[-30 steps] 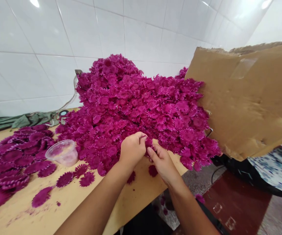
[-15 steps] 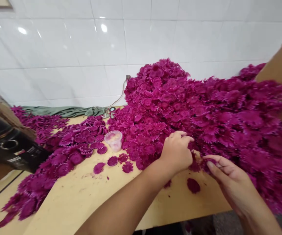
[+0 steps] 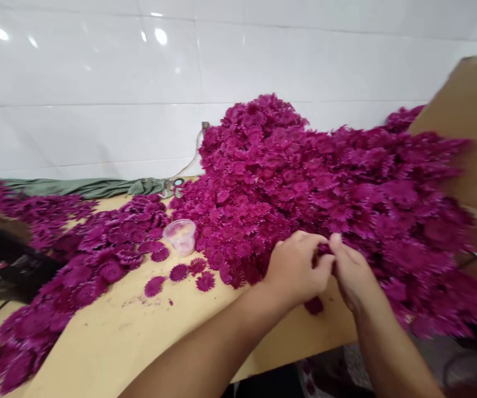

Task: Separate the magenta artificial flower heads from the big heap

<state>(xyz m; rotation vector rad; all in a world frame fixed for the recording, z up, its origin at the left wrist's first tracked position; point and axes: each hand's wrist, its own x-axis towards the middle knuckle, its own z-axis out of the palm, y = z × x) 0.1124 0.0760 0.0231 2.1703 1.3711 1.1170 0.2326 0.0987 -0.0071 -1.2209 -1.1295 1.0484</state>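
Observation:
My left hand [image 3: 298, 266] and my right hand [image 3: 352, 272] meet in front of a big heap of magenta flower heads [image 3: 258, 182]. Pinched between the fingertips of both hands is a magenta flower head [image 3: 324, 249], mostly covered by the fingers. Under the hands, a loose dark magenta disc [image 3: 314, 305] lies on the yellowish tabletop [image 3: 139, 326]. Left of the heap stands a clear plastic cup [image 3: 180, 237] with pale contents and pink smears. Several single flower heads, one of them a ragged round one [image 3: 205, 281], lie near the cup.
A long row of flattened flower heads [image 3: 97, 265] runs down the left side. Beyond it is a black object [image 3: 10, 271]. Green cloth [image 3: 76, 188] lies along the tiled wall [image 3: 118, 66]. Brown cardboard [image 3: 470, 127] stands on the right.
My right hand has moved up and left to meet my left hand, bringing the flower head with it. My left fingers have closed on it. The view has shifted slightly right.

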